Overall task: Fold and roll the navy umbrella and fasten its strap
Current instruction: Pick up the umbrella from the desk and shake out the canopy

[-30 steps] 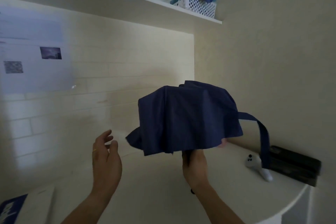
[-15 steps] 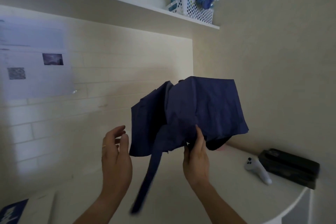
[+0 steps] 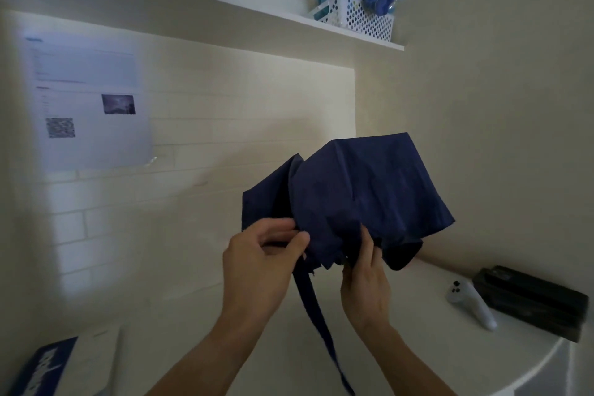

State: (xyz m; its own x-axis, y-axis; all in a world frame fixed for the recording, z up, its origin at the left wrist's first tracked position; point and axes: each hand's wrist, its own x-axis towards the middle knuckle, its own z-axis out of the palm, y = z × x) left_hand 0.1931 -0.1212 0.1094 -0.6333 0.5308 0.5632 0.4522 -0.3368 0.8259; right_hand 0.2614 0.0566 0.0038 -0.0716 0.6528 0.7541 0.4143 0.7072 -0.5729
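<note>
You are holding the navy umbrella (image 3: 363,199) in the air above the counter (image 3: 418,325), your left hand (image 3: 260,264) pinching the canopy hem and your right hand (image 3: 364,273) gripping the gathered cloth by the shaft. The fabric is looking thin, limp and slippery (ribs likely springy), so you are better off gathering at the rib tips, while its strap (image 3: 316,315) is dangling loose between your wrists.

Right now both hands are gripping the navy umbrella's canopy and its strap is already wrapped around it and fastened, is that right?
Not quite. The head view shows the left hand and right hand gripping the navy umbrella canopy, but the strap hangs loose below it, unfastened.
</note>
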